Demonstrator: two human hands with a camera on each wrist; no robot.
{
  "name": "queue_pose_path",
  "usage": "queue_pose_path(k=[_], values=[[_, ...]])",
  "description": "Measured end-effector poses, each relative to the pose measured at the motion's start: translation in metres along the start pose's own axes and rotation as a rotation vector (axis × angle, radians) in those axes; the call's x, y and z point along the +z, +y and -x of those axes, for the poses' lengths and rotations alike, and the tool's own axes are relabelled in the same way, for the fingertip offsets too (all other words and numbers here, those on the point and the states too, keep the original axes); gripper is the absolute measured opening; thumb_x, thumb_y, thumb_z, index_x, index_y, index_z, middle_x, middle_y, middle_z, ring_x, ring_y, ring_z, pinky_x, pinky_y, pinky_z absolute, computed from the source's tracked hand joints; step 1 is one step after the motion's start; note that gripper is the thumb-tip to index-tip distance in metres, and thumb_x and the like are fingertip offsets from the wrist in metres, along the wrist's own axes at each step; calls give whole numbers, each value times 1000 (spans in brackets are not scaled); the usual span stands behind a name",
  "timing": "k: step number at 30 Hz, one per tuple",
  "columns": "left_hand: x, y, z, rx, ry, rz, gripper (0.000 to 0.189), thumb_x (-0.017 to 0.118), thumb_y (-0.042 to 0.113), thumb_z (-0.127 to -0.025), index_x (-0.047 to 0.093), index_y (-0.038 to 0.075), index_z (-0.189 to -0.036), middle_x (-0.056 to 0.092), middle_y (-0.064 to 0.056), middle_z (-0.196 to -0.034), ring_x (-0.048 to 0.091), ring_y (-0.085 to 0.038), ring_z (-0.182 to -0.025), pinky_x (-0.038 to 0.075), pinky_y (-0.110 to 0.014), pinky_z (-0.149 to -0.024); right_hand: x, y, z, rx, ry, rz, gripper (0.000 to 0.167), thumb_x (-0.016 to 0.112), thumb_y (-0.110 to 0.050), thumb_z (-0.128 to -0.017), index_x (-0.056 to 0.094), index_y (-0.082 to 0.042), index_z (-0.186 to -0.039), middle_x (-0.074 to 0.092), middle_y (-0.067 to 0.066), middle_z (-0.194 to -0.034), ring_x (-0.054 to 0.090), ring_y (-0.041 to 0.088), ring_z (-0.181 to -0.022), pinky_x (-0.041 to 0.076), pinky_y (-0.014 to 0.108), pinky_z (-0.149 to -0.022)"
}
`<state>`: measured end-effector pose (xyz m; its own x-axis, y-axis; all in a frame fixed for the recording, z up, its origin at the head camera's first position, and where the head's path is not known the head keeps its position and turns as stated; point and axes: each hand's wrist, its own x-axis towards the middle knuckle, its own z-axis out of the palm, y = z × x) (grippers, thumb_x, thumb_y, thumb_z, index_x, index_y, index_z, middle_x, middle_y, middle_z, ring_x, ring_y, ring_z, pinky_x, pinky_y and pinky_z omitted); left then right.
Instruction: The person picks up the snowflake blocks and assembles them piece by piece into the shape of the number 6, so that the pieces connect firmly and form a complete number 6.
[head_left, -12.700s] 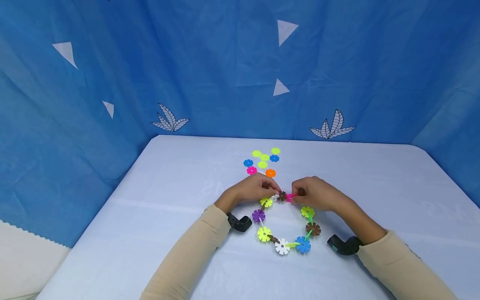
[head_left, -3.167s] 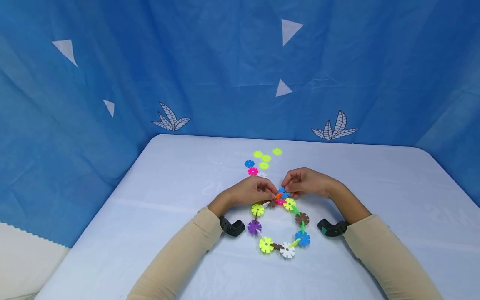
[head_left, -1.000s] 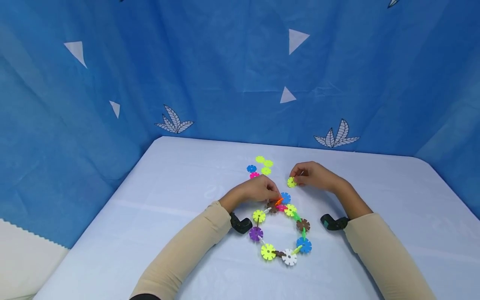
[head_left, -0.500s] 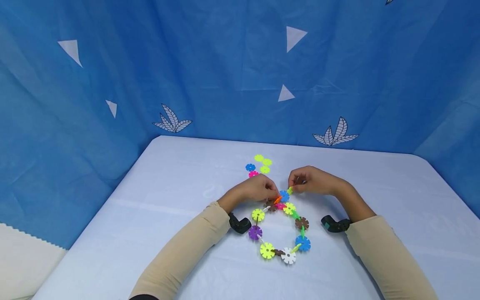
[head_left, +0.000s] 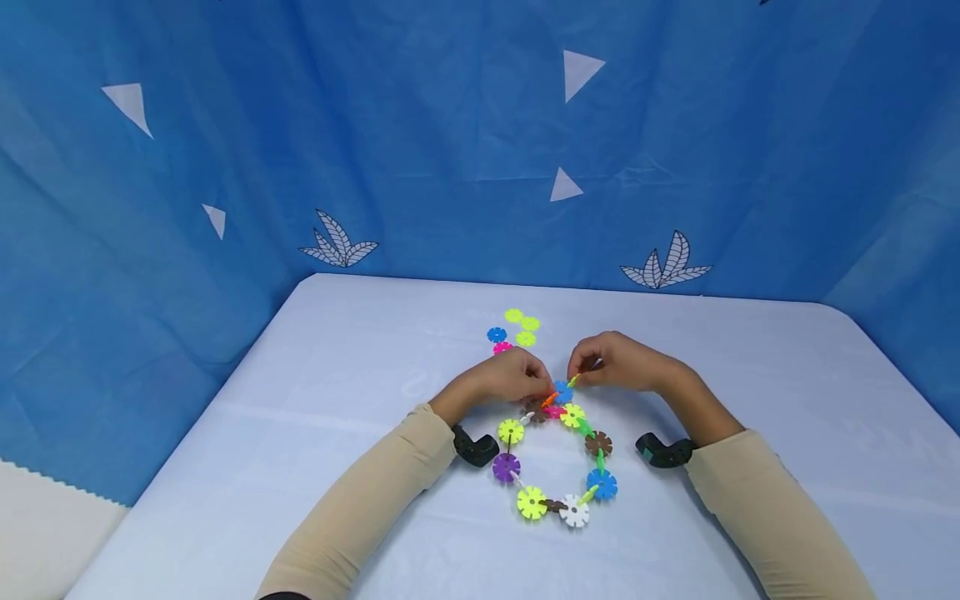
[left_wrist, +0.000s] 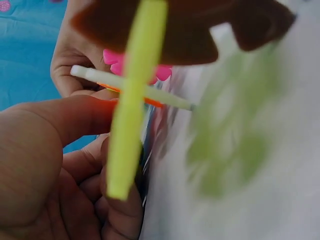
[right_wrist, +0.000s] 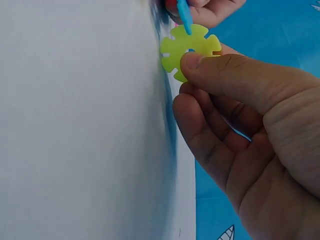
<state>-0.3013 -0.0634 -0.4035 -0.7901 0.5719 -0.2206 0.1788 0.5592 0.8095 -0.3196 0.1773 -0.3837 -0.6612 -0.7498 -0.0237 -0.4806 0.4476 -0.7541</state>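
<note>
A ring of linked, slotted plastic snowflake discs lies on the table in the head view, with a purple disc (head_left: 506,468) at its left and a white disc (head_left: 574,511) at its near side. At its far side my left hand (head_left: 513,377) pinches an orange disc (head_left: 550,401), which joins a blue disc (head_left: 563,392). My right hand (head_left: 621,363) pinches a yellow-green disc (right_wrist: 175,50) between thumb and fingers. In the right wrist view that disc's edge meets the blue disc (right_wrist: 184,17); how deep their slots mesh cannot be told.
Beyond the left hand lie several loose discs: yellow-green discs (head_left: 529,323), a blue one (head_left: 497,334) and a partly hidden pink one (head_left: 502,347). The white-covered table (head_left: 375,333) ends at a blue curtain (head_left: 450,167). Black devices sit at both wrists.
Earlier the ring's far side was handled; then orange and blue discs were added there. Over the last second my right hand brought the yellow-green disc leftward to the blue one. The left hand stayed put.
</note>
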Motion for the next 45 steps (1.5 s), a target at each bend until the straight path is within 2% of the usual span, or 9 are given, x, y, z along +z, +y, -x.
queue_pose_path(k=[6, 14, 19, 24, 32, 34, 38, 41, 45], values=[[0, 2, 0, -4, 3, 43, 11, 69, 21, -98, 76, 14, -92, 69, -1, -77, 52, -14, -63, 42, -26, -59, 3, -2, -2, -25, 12, 21, 11, 76, 2, -88, 78, -7, -94, 72, 12, -95, 62, 23, -83, 56, 29, -75], [1, 6, 1, -52, 68, 130, 5, 74, 16, -94, 78, 12, -92, 73, -2, -85, 60, -15, -72, 48, -27, -63, 6, -6, -4, -71, 38, 49, 13, 75, 4, -88, 79, -7, -92, 73, 8, -93, 65, 19, -81, 57, 30, -75], [0, 6, 1, -89, 99, 189, 4, 75, 14, -93, 78, 11, -91, 73, -4, -85, 63, -16, -71, 51, -27, -62, 5, -9, -6, -102, 48, 71, 12, 76, 2, -89, 80, -9, -91, 74, 6, -92, 66, 16, -79, 57, 30, -74], [-3, 3, -1, -80, 111, 215, 4, 75, 11, -93, 78, 9, -92, 73, -6, -84, 62, -15, -67, 51, -26, -61, 5, -12, -10, -113, 43, 73, 11, 76, 1, -89, 80, -9, -92, 73, 9, -92, 66, 16, -78, 57, 30, -73], [-7, 0, -1, -59, 71, 194, 5, 74, 13, -94, 76, 9, -93, 72, -5, -86, 62, -15, -70, 53, -27, -66, 6, -12, -14, -107, 32, 87, 14, 77, 2, -87, 79, -11, -91, 72, 1, -91, 62, 16, -79, 56, 30, -74], [-7, -1, -1, -46, 52, 182, 6, 73, 13, -95, 76, 8, -94, 72, -6, -86, 62, -15, -71, 53, -28, -68, 6, -12, -13, -95, 16, 105, 15, 76, 2, -88, 77, -11, -95, 71, -1, -94, 62, 17, -82, 56, 31, -77], [-4, -4, -3, -14, 2, 168, 8, 71, 14, -96, 75, 8, -97, 71, -5, -85, 62, -15, -71, 53, -27, -68, -1, -6, -9, -24, 4, 143, 22, 72, 4, -90, 74, -8, -108, 70, 2, -104, 63, 20, -91, 56, 36, -83], [-3, -5, -4, -4, -20, 180, 8, 70, 14, -97, 74, 7, -97, 71, -5, -83, 61, -14, -70, 53, -26, -68, -9, 3, -11, 27, 45, 171, 23, 68, 2, -94, 71, -6, -115, 70, 5, -108, 63, 21, -97, 55, 40, -87], [-2, -6, -4, -6, -24, 228, 9, 69, 12, -97, 74, 4, -96, 69, -6, -80, 61, -14, -68, 54, -26, -68, -20, 12, -28, 56, 121, 203, 24, 66, -2, -97, 69, -4, -120, 69, 9, -110, 62, 24, -99, 54, 44, -89]])
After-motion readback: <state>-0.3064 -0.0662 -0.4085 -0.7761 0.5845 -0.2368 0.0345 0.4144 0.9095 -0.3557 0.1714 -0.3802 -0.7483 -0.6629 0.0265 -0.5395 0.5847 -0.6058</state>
